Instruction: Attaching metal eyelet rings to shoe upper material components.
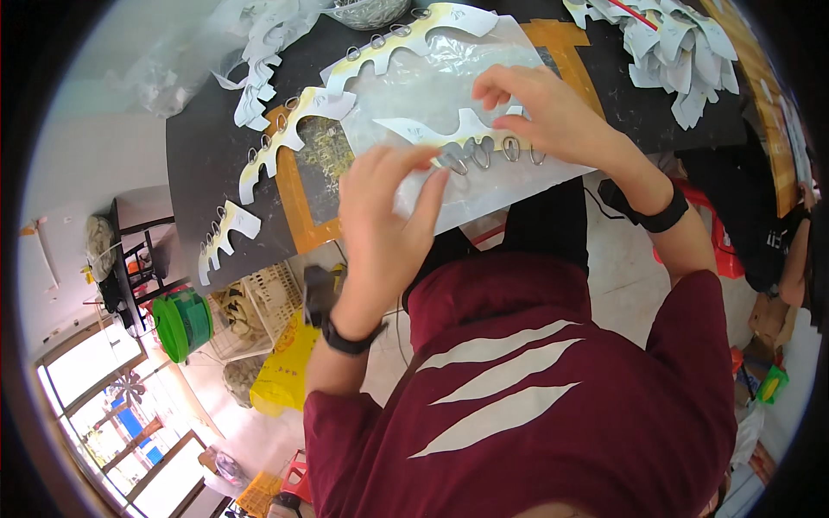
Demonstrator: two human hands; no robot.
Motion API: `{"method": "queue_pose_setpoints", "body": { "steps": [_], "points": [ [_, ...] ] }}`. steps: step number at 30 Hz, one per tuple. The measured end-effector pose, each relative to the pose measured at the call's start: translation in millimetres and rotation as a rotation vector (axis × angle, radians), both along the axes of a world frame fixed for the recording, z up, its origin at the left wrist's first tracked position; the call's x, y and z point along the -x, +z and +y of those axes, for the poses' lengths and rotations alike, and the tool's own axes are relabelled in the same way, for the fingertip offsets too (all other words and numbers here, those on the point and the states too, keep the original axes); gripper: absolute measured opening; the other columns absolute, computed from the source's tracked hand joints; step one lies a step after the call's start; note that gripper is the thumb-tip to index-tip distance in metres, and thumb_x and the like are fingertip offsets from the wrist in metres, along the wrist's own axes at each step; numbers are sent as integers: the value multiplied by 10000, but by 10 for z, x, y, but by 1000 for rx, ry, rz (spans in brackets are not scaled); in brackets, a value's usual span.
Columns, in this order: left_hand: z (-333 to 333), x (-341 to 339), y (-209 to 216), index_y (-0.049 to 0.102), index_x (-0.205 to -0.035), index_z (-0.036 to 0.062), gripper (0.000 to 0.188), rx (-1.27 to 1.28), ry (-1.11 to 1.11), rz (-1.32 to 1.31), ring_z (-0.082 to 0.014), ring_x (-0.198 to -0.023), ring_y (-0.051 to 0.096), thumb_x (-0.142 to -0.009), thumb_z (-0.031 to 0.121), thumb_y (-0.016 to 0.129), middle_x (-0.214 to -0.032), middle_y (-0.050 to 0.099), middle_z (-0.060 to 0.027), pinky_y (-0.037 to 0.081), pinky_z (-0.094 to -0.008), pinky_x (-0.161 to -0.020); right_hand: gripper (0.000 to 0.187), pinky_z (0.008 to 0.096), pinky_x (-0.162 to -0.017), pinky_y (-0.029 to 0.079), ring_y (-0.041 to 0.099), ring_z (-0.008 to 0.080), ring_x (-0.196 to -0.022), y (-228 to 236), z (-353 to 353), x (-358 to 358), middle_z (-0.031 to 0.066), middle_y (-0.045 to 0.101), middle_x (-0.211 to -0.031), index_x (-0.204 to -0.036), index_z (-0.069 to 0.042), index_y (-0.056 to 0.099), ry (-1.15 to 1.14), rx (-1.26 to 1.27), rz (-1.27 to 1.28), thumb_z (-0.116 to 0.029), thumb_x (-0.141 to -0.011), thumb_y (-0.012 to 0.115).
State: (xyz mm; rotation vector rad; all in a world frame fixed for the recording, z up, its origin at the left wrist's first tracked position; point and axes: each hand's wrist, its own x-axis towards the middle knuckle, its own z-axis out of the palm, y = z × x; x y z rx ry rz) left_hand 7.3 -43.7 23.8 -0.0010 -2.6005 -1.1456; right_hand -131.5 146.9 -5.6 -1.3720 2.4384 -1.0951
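A white scalloped strip (469, 128) with yellowish edges lies on a clear plastic sheet (384, 99) in front of me. Several teardrop-shaped metal wire loops (481, 155) line its near edge. My left hand (384, 211) hovers by the strip's left end, thumb and forefinger apart, with nothing visible between them. Above the strip's right part is my right hand (548, 112), its fingers bent and the thumb held away from them. It covers some of the strip's right end. Neither hand plainly grips anything.
More strips with loops (298, 116) lie along the dark table (207, 160) to the left. White piles of strips (682, 60) sit at the far right and far left (263, 52). A bowl of metal pieces (367, 12) stands at the back. Brown tape (294, 194) borders the work area.
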Motion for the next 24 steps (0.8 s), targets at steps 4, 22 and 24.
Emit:
{"method": "queue_pose_setpoints", "body": {
  "steps": [4, 22, 24],
  "points": [
    [122, 371, -90, 622, -914, 119, 229, 467, -161, 40, -234, -812, 527, -693, 97, 681, -815, 570, -36, 346, -365, -741, 249, 340, -811, 352, 548, 197, -840, 46, -86, -43, 27, 557, -866, -911, -93, 488, 110, -83, -21, -25, -725, 639],
    [-11, 709, -386, 624, -834, 73, 137, 300, -349, -317, -234, -866, 536, -750, 180, 639, -828, 600, -55, 313, -397, -777, 190, 370, -663, 402, 564, 263, -659, -125, -137, 10, 53, 578, -671, -860, -91, 473, 147, -58, -72, -34, -729, 599],
    [-18, 717, -370, 627, -831, 74, 134, 308, -359, -333, -232, -863, 533, -750, 180, 640, -823, 598, -53, 308, -394, -780, 211, 375, -703, 384, 567, 277, -669, -189, -124, -4, 64, 586, -666, -903, -82, 464, 79, -55, -139, -40, -741, 591]
  ]
}}
